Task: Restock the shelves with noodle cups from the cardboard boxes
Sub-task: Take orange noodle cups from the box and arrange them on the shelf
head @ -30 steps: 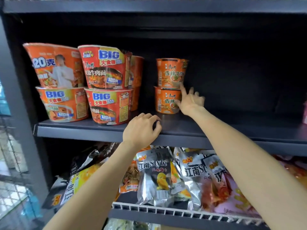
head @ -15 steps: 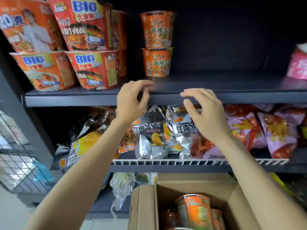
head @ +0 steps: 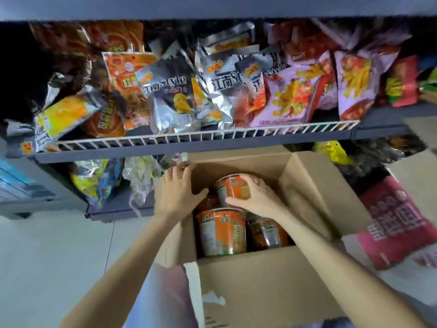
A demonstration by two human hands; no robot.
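An open cardboard box (head: 264,287) stands on the floor below the shelves, with several orange noodle cups inside. My right hand (head: 256,197) grips the topmost orange noodle cup (head: 233,188), which lies tilted on the others. A second noodle cup (head: 222,230) stands upright near the box's front, and a darker cup (head: 267,230) sits beside it. My left hand (head: 176,191) rests with relaxed fingers on the box's left flap, its thumb reaching toward the cups.
A snack shelf with a white wire rail (head: 208,136) hangs just above the box, crowded with silver, orange and purple snack bags (head: 175,100). A pink package (head: 399,221) lies right of the box. Pale tiled floor (head: 54,252) spreads to the left.
The view dropped from the noodle shelf to the box. Both hands came down from the shelf edge; the right hand took hold of a cup, the left landed on the box flap.
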